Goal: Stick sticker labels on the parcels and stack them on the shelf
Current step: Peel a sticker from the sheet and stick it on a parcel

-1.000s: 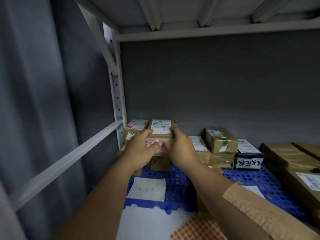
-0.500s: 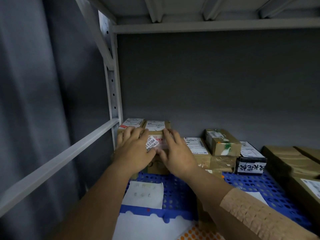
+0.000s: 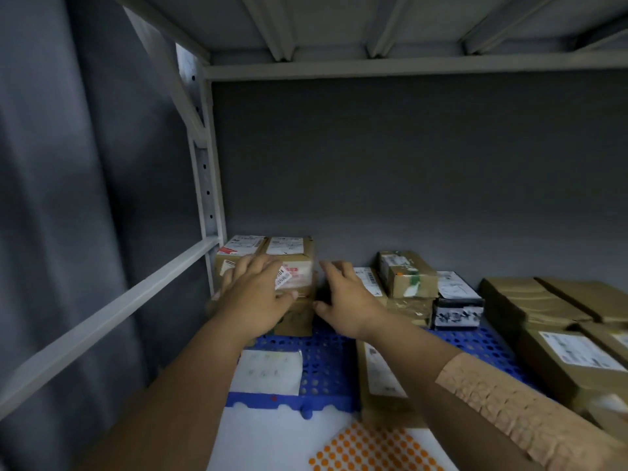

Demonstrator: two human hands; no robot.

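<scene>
Dim, bluish light under the shelf; wide-angle bending at the edges, with motion blur throughout.

- I am looking into a parcel storeroom: a grey metal shelf [image 3: 217, 232] with a punched upright.
- Taped cardboard parcels [image 3: 407, 273] with shipping labels sit in rows on a blue perforated mat [image 3: 326, 362].
- A sheet of orange dot stickers [image 3: 373, 450] lies in front.
</scene>
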